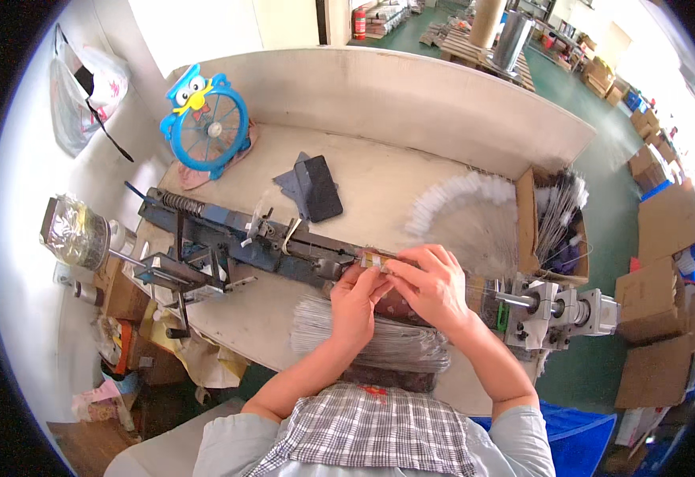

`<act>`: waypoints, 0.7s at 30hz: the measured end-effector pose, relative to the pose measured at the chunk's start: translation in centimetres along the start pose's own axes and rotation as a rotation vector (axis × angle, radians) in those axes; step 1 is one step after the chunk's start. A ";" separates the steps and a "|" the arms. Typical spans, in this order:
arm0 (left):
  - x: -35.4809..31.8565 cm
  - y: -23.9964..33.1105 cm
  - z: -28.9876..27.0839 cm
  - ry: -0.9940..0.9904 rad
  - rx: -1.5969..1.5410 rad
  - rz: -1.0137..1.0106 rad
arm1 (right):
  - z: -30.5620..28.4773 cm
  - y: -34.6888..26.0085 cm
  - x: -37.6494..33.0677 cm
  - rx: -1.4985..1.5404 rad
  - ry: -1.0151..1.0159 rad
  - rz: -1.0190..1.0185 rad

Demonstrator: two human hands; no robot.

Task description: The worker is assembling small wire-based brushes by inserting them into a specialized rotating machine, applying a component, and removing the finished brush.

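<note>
My left hand (pixel 353 308) and my right hand (pixel 436 292) meet at the right end of a long, dark blue metal bench fixture (pixel 244 241). Fingertips of both are pinched together around a small white-and-yellow piece (pixel 373 260), whose exact kind I cannot make out. Under my wrists lies a thick bundle of thin grey wires (pixel 403 348), partly covered by my hands and forearms. Beyond my right hand, many thin wires with white tips (pixel 451 199) are spread in a fan on the table.
A cardboard box (pixel 527 222) of white-tipped wires stands at the right, behind a metal shaft mechanism (pixel 554 310). A black phone-like slab (pixel 318 188) and a blue cartoon fan (pixel 208 127) are farther back. On the left stands a motor-like unit (pixel 77 232) with a crank. A low partition (pixel 379 87) edges the table.
</note>
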State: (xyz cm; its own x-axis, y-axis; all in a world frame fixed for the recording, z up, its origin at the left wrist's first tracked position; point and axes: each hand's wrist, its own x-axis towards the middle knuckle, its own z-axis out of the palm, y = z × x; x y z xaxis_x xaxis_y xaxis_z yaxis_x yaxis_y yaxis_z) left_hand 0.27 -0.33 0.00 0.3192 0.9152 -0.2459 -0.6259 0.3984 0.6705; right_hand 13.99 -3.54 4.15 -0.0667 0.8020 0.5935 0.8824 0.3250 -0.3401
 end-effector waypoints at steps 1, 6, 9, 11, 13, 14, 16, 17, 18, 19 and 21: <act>0.0 -0.1 -0.2 -0.007 -0.003 0.013 | -0.1 -0.3 0.2 0.001 -0.006 -0.002; 0.1 0.5 -0.3 0.011 -0.043 -0.007 | 0.7 -1.1 1.2 0.018 -0.035 -0.006; -0.2 0.2 -0.2 0.014 -0.104 -0.035 | 0.5 -0.7 0.8 0.028 -0.043 -0.002; 0.1 -0.2 -0.3 -0.002 -0.123 -0.023 | 0.3 -0.7 1.0 0.018 -0.052 0.010; 0.0 0.0 -0.3 0.010 -0.124 -0.031 | 0.3 -0.7 1.0 0.030 -0.048 0.008; 0.0 0.2 -0.4 0.019 -0.120 -0.039 | 0.3 -0.7 1.0 0.043 -0.039 0.009; 0.0 0.1 -0.6 0.012 -0.113 -0.037 | 0.7 -0.9 0.8 0.047 -0.021 0.018; 0.1 0.1 -0.6 0.007 -0.108 -0.032 | 0.8 -0.9 0.8 0.052 -0.003 0.023; 0.0 0.2 -0.5 0.005 -0.108 -0.031 | 1.0 -0.9 0.7 0.051 -0.001 0.022; -0.1 0.3 -0.2 0.014 -0.097 -0.034 | 1.1 -0.9 0.6 0.040 0.029 0.016; -0.1 0.3 -0.1 0.029 -0.089 -0.031 | 1.2 -0.7 0.5 0.033 0.056 0.004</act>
State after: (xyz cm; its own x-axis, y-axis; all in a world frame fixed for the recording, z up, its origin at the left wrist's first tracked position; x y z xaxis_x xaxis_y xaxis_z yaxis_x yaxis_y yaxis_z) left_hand 0.00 -0.35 0.17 0.3190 0.9033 -0.2867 -0.6773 0.4289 0.5978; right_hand 12.81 -2.72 3.81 -0.0363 0.7742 0.6318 0.8666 0.3392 -0.3658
